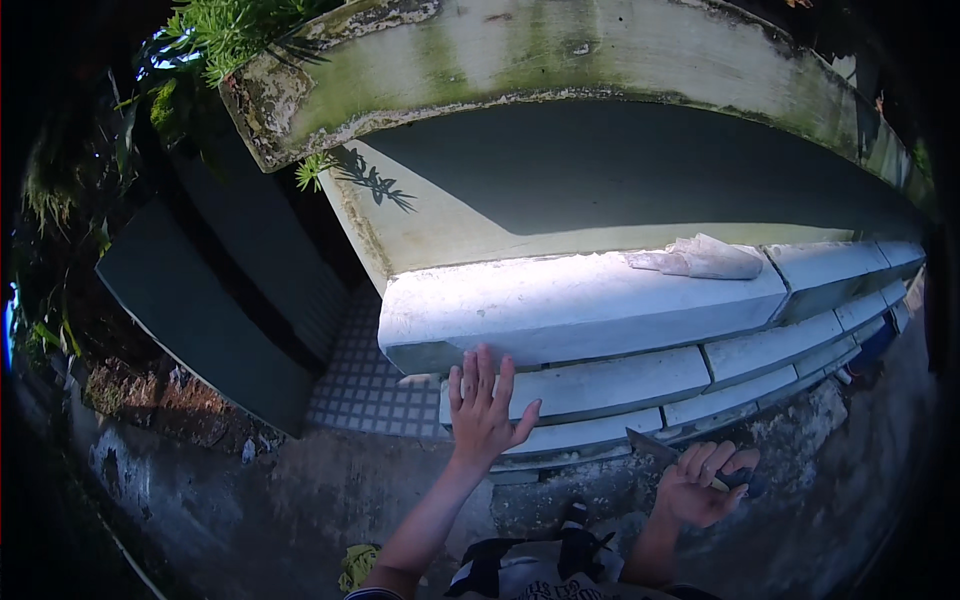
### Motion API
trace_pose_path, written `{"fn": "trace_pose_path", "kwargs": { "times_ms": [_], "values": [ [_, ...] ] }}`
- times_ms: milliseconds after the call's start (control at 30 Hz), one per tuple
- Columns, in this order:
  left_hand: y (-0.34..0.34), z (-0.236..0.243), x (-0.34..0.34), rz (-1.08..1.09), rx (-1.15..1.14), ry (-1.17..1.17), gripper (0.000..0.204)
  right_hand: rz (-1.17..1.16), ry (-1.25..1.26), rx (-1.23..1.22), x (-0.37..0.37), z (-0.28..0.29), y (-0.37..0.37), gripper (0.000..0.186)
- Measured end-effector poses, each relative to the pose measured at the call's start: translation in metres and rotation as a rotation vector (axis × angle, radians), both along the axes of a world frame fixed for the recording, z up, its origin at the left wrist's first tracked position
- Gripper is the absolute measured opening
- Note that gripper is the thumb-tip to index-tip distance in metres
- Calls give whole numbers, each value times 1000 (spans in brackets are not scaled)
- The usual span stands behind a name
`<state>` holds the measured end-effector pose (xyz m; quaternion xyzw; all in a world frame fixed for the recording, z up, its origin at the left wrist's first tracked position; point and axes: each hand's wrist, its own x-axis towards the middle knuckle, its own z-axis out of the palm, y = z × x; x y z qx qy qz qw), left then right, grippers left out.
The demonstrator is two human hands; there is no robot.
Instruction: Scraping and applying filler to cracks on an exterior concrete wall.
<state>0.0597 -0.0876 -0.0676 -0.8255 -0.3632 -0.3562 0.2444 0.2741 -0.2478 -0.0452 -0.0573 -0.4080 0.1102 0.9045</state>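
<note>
My left hand (483, 412) is open, fingers spread, with its fingertips at the lower front edge of the white top ledge (560, 300) near its left end. The ledge is a long, smooth white block. My right hand (703, 483) is closed round a hand tool (652, 446) with a flat grey metal blade, much like a putty knife. Its blade points up and left toward the lower white steps; my fingers hide most of the handle. A crumpled pale sheet (715, 258), cloth or paper, lies on the ledge toward the right.
Below the ledge run stepped white blocks (600, 385) with dark gaps between them. Behind it rises a shaded wall under a mossy concrete slab (520, 60). Left are a dark panel (200, 310) and tiled floor (375, 375). A yellow-green item (357, 566) lies on the ground.
</note>
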Motion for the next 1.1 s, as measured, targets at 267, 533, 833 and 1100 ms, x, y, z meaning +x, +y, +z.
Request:
{"fn": "trace_pose_path", "kwargs": {
  "times_ms": [267, 533, 833, 1100],
  "values": [
    [-95, -46, -24, -201, -1086, -337, 83, -276, -528, -863, -78, -48, -47, 52],
    [-147, -139, -103, -601, -2772, -1034, 74, -149, -975, -1469, -167, -152, -71, 34],
    [-147, -177, -107, -410, -2541, -1311, 53, -149, -1195, -1248, -162, -185, -49, 44],
    [-134, -174, -100, -393, -2337, -1308, 34, 123, -1124, -1033, -5, 18, -2, 48]
  ]
}}
